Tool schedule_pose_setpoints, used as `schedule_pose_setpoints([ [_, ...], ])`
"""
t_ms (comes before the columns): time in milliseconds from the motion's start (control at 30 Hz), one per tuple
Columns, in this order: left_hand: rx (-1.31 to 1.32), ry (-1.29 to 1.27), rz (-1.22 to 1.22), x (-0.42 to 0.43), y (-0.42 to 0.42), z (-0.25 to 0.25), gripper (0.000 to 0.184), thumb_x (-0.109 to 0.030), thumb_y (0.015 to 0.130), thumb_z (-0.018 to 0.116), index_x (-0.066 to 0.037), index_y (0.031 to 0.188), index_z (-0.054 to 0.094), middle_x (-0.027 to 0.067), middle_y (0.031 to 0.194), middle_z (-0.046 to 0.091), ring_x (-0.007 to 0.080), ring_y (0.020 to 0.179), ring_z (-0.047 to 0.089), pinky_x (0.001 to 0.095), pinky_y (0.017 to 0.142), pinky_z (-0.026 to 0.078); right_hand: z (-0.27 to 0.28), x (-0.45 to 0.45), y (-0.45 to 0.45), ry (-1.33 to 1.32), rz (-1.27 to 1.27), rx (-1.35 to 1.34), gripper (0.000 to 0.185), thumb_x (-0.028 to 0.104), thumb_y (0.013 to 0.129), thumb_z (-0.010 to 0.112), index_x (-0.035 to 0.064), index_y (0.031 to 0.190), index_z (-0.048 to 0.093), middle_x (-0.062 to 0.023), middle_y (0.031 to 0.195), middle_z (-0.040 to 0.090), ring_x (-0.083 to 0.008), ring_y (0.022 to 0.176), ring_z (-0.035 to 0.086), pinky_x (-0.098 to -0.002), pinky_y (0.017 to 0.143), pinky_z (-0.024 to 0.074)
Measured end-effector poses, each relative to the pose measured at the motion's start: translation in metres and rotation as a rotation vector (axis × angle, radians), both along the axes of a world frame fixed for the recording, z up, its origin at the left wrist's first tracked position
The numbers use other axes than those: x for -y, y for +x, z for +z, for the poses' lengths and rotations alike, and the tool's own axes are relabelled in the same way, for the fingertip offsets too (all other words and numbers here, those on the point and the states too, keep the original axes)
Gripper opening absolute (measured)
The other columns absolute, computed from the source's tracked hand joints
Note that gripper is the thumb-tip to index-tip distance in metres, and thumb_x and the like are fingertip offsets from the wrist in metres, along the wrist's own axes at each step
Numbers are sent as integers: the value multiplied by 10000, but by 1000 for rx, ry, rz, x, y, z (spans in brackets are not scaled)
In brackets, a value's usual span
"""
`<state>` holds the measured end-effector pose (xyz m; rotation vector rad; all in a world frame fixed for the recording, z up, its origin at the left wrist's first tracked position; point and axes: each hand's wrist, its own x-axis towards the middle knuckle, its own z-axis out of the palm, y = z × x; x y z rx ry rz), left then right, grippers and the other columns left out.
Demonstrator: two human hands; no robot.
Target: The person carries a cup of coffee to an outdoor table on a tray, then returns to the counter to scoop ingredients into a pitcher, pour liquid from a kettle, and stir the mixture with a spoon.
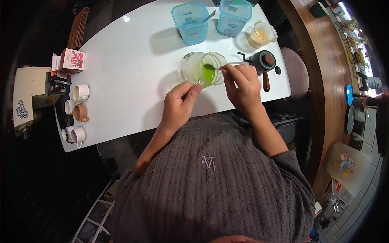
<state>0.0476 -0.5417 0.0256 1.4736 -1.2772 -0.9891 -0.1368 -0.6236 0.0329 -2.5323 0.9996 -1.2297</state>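
Observation:
A clear jug [189, 67] with bright green liquid [208, 74] inside is over the white table, its mouth tilted toward me. My left hand [178, 99] is closed on the jug's handle, the thumb pressed on top. My right hand [244, 86] pinches the handle of a spoon [209, 66], whose bowl dips into the green liquid. Just beyond my right hand stands a black gooseneck kettle [257, 60] with a wooden knob and handle.
Two blue translucent tubs [191, 34], [233, 28] and a cup with tan residue [257, 39] stand at the table's back. Several mugs [81, 93] and a small box [73, 60] line the left end of the white table [129, 77]. A wooden counter [320, 81] runs along the right.

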Motion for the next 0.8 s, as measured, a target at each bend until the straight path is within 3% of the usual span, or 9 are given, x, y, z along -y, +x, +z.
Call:
schedule_pose_setpoints([
  [100,9,4,2,0,1,0,380,-250,976,600,17,726,496,2,599,400,84,586,340,267,523,317,-8,-7,4,181,-103,160,76,53,841,659,38,914,673,-56,729,629,-221,661,580,-336,641,400],
  [167,7,15,-5,-1,1,-1,382,-254,976,600,15,725,497,0,601,400,83,587,340,268,523,317,-10,-9,5,461,-144,331,50,49,858,641,25,887,675,-67,690,625,-232,615,578,-342,621,402],
  [300,5,42,-9,-1,1,-2,390,-268,977,599,13,726,500,-5,597,397,78,591,339,267,524,318,-7,-2,0,452,-63,327,86,61,846,665,30,925,672,-61,722,625,-227,663,583,-338,646,400],
  [367,7,38,-12,-1,0,-2,392,-272,977,597,14,727,501,-7,596,399,76,592,339,265,524,317,-2,5,-5,159,25,49,131,70,825,685,45,953,666,-45,754,618,-210,705,573,-333,671,391],
  [567,-59,54,-28,-2,0,-2,392,-274,979,595,16,731,505,-10,600,417,69,591,346,261,525,320,6,8,-5,-35,63,-61,179,63,784,705,72,957,658,-30,775,597,-189,726,545,-325,679,371],
  [700,-27,11,-4,-2,1,-3,396,-278,982,590,14,728,502,-14,597,408,69,587,340,260,517,316,-2,1,-1,32,-17,-28,147,63,800,700,61,945,677,-46,749,620,-197,689,568,-320,671,397],
  [800,-30,15,-3,-2,2,-5,402,-282,981,590,13,724,499,-15,596,403,69,585,338,259,512,313,-4,-6,6,443,-193,274,86,73,861,643,11,878,700,-114,696,667,-239,609,619,-328,652,461],
])
